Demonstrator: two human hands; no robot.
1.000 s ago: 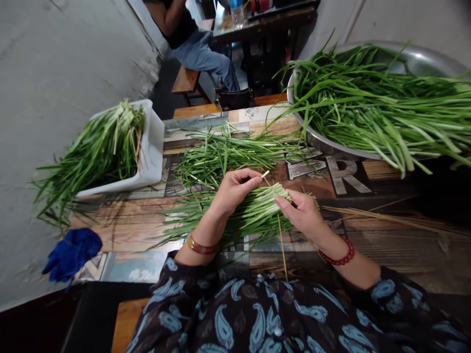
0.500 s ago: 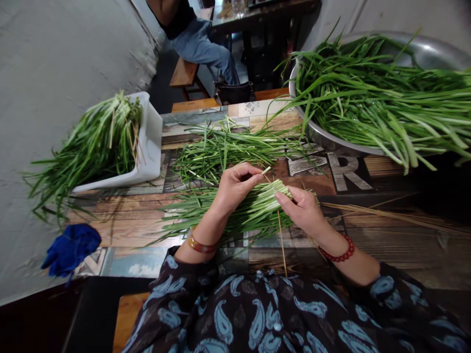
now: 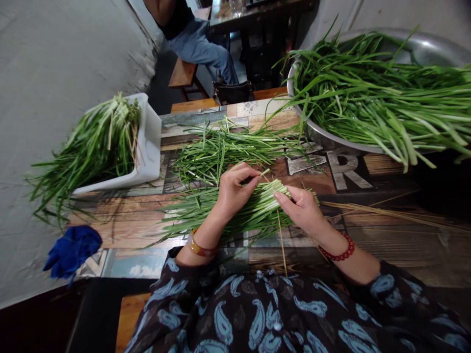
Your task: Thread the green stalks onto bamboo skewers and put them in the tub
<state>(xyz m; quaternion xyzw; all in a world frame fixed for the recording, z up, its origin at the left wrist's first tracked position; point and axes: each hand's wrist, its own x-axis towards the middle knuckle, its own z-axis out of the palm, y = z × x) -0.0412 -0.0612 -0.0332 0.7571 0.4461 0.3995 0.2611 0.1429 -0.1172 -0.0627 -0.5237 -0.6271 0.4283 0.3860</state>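
Note:
A bundle of garlic chives lies across the table in front of me, pale stem ends to the right and green leaves to the left. Over its upper side, my left hand pinches a single chive stalk whose pale end sticks out past the fingertips. Thumb and fingers of my right hand are closed at the bundle's stem ends. A thin straw-like strip comes out from beneath the bundle toward my body. Beyond my hands is a looser pile of chives.
A large metal basin heaped with chives stands at the far right. On the left is a white plastic bin holding tied chives. Dry straw strips lie to the right, a blue glove at left. Another person sits beyond the table.
Both hands keep nearly the same place and grip. The whole view has shifted very slightly.

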